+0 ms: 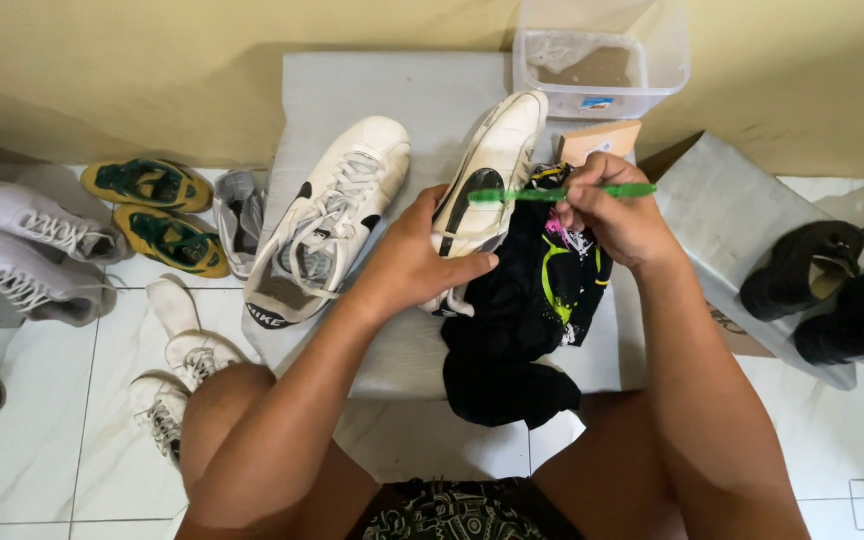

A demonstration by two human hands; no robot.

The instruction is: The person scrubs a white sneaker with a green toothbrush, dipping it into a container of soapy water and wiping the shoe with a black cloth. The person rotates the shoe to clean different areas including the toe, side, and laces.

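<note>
Head view: left hand (414, 262) fingers wrapped around a white sneaker (489, 170) with a black side mark, held on edge over a black cloth (522, 320) on the grey block (392, 100). Right hand (620, 215) fingers pinch a green toothbrush (562, 193), bristles touching the shoe's side. 1 matching sneaker (327, 225) lies just beside.

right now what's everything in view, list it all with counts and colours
white sneaker with black swoosh: 1, held on its side over the grey block
matching white sneaker: 1, on the grey block, left
green toothbrush: 1, against the held shoe
black cloth: 1, neon marks, draped off the block
clear plastic tub: 1, by the wall
green-yellow shoes: 2, floor left
white sneakers: 2, far left
white shoes: 2, by the knee
black shoes: 2, right
left hand: holds the shoe
right hand: fingers hold the brush
</note>
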